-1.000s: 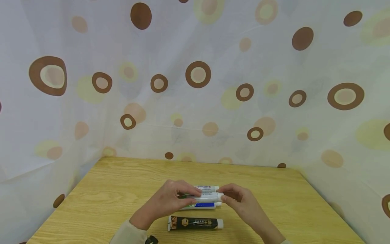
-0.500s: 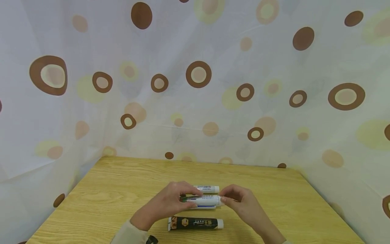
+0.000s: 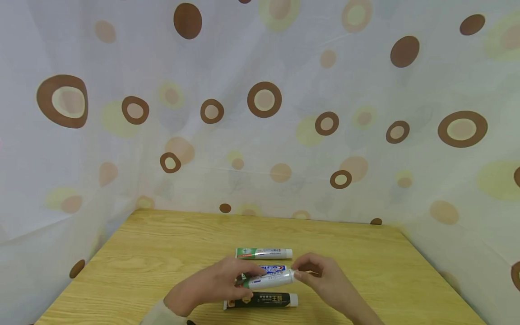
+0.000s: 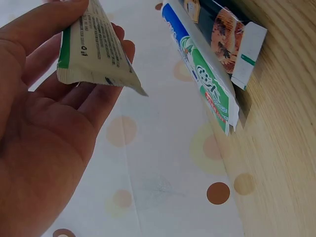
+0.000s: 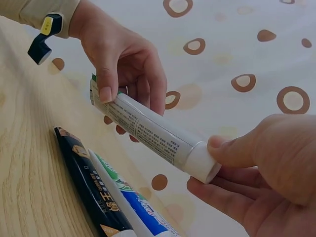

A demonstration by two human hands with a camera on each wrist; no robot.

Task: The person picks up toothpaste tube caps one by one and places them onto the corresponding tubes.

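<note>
Both my hands hold a white and green toothpaste tube above the table. My left hand grips its flat crimped end, thumb on one side and fingers on the other, as the right wrist view shows. At the other end my right hand pinches the white cap between thumb and fingers. Partly hidden behind the held tube lies a blue, white and green toothpaste tube. A black tube with gold lettering lies nearest me, its left part under my left hand in the head view.
Farther back on the wooden table lies another green and white toothpaste tube, its white cap to the right. A white sheet with brown and yellow dots hangs behind the table and along its sides.
The held tube has come nearer to me and slants slightly, with both hands moving along. The far green tube and part of the blue one now show where they were covered.
</note>
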